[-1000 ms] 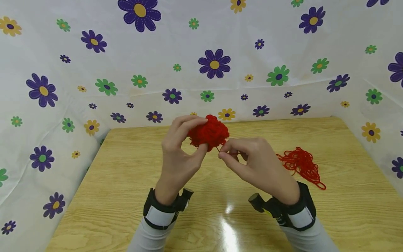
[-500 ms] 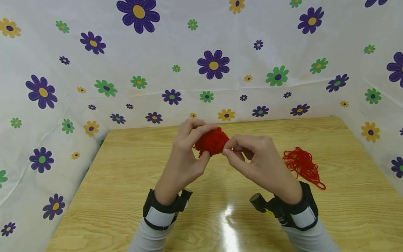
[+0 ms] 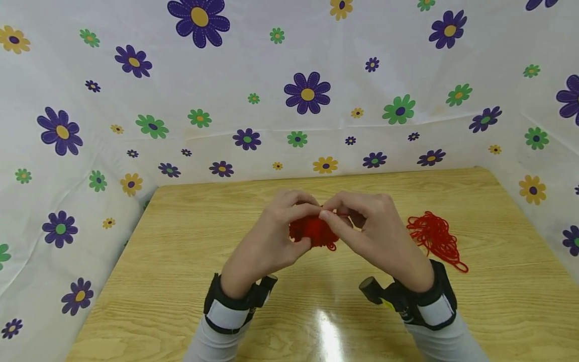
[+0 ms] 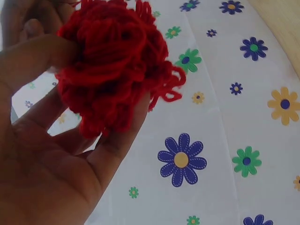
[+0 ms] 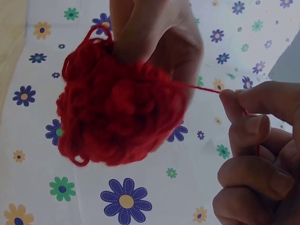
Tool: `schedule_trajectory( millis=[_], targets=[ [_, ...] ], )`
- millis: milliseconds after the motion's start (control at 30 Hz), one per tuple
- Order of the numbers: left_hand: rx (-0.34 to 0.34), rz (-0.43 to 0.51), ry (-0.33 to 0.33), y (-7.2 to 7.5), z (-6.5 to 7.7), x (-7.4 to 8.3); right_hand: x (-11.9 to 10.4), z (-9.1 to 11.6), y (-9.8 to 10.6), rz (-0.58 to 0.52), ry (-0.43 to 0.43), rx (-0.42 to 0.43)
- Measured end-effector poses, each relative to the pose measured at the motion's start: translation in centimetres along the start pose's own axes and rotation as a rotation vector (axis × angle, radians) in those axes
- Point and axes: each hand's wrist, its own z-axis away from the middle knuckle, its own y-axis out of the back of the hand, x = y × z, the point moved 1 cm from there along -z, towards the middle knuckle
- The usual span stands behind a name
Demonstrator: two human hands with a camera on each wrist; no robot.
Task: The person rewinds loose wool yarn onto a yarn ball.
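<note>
Red yarn wound into a shaggy ball (image 3: pixel 316 232) sits at the left hand's fingertips, out beyond the palm. We see that left hand (image 3: pixel 271 236) curled round the ball, its thumb on the near face and its fingers over the top and far side, spread only as wide as the bulk between them. On the ball's right we find the right hand (image 3: pixel 373 229), thumb and forefinger pinched together on a single strand (image 5: pixel 204 88); from the right wrist we can follow that strand, straight, between ball and fingertips. A few loops stick out from the ball's edge. Farther to the ball's right we have a loose tangle of red yarn (image 3: pixel 436 239) on the wooden tabletop (image 3: pixel 181 241); behind the ball, a flower-printed cloth (image 3: pixel 253 60).
</note>
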Motion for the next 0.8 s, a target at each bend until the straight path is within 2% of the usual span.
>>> schedule_trajectory(
  millis=[100, 200, 400, 633, 800],
  targets=[
    [-0.023, 0.082, -0.017, 0.2, 0.1, 0.6, 0.5, -0.2, -0.1, 0.073, -0.013, 0.029],
    [-0.016, 0.16, -0.026, 0.8, 0.1, 1.7, 1.1, -0.3, -0.3, 0.152, -0.033, 0.052],
    [0.037, 0.291, -0.042, 2.3, -0.3, 4.1, 1.8, -0.4, -0.6, 0.178, -0.053, 0.065],
    [0.113, 0.381, -0.031, 2.7, -0.1, 4.3, 2.0, -0.4, -0.7, 0.208, -0.057, 0.071],
    [0.239, 0.431, -0.038, 2.7, 0.0, 4.1, 2.2, -0.3, -0.8, 0.191, -0.06, 0.056]
  ],
)
